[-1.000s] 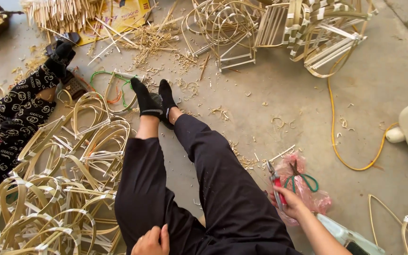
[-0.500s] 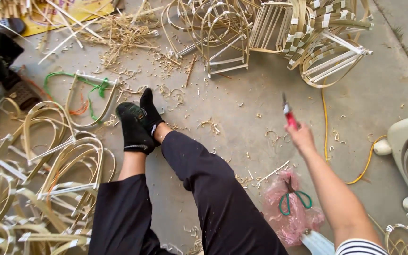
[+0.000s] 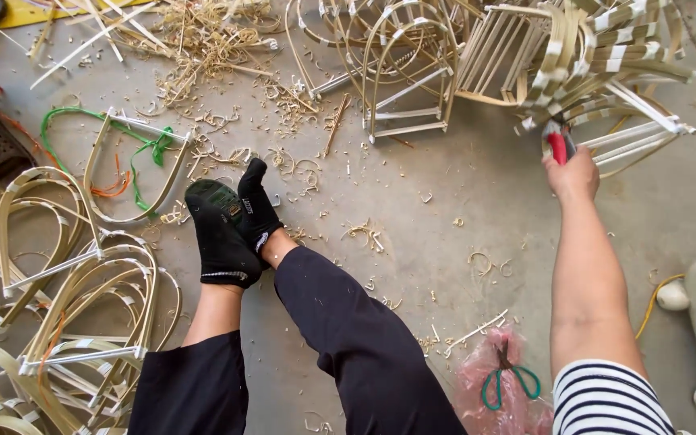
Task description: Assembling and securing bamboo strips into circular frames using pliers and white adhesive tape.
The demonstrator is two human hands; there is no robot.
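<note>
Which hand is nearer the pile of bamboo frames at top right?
Right. The right hand, closed on a red-handled tool, reaches up to the lower edge of the pile of bamboo frames. The left hand is out of view.

A small red-handled metal cutting tool [image 3: 558, 145] is held upright in the closed right hand [image 3: 573, 173], its tip just against a heap of bent pale bamboo-strip frames [image 3: 598, 64] lying on the grey concrete floor [image 3: 461, 209], top right.

Right hand [image 3: 575, 173] outstretched, fist closed
</note>
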